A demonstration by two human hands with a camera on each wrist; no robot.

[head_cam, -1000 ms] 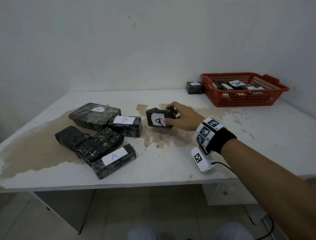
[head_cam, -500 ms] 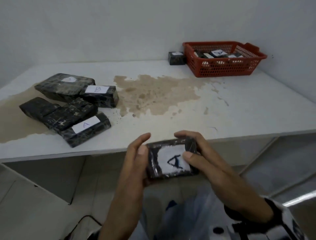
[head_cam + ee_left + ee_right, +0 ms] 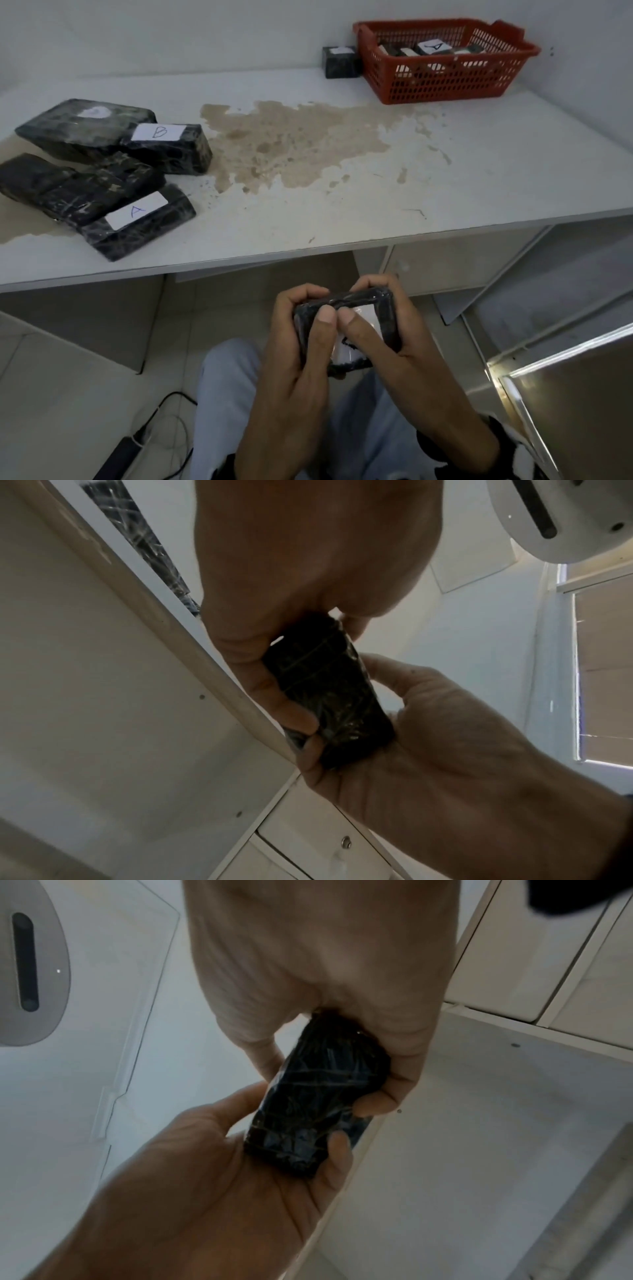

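A small black plastic-wrapped package (image 3: 387, 318) with a white label is held in both hands below the table's front edge, over my lap. My left hand (image 3: 313, 306) grips its left side and my right hand (image 3: 358, 301) grips its right side. Both thumbs press on the label and hide most of it. From the left wrist, the package (image 3: 329, 691) sits between the left hand (image 3: 274, 669) above and the right hand (image 3: 411, 723) below. The right wrist view shows the package (image 3: 318, 1102) wrapped by the right hand (image 3: 377, 1069) and cupped by the left hand (image 3: 240, 1150).
On the white table (image 3: 479, 164), several black wrapped packages lie piled at the left, one labelled B (image 3: 164, 144) and one labelled A (image 3: 137, 219). A red basket (image 3: 445, 82) with labelled packages stands at the far right, a small black package (image 3: 340, 61) beside it. Cables (image 3: 154, 428) lie on the floor.
The right hand lifted the A-labelled package off the table's stained middle and brought it down toward my lap. The left hand joined it, and both thumbs now cover the label.
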